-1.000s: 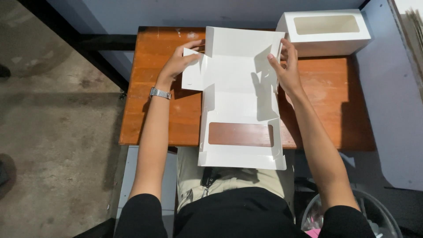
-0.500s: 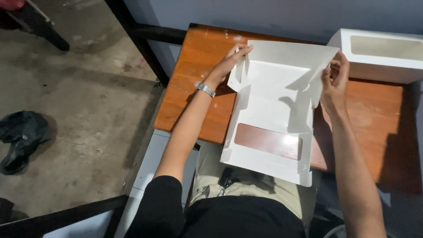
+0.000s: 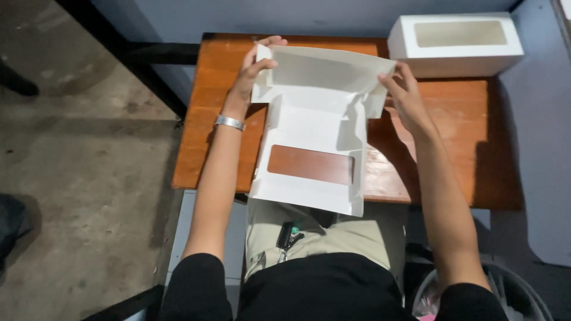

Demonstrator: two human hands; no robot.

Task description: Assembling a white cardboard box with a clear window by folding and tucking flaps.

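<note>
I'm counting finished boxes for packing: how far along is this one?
One white windowed box stands assembled at the table's far right. The flat carton is in hand: left hand and right hand raise its far panel. Sides and windowed lid remain unfolded.

The unfolded box blank (image 3: 312,128) is a flat sheet of white card with creased panels and side flaps. It lies lengthwise on the wooden surface (image 3: 452,137), with its near edge overhanging the surface edge above the person's lap. The near panel carries a rectangular window cut-out with rounded corners, through which the brown wood shows. The far panel is raised and folded toward the person, standing at an angle above the rest of the sheet. Its two far corners are gripped, one at the left and one at the right. The small side flaps beneath this panel are partly bent inward.
</note>
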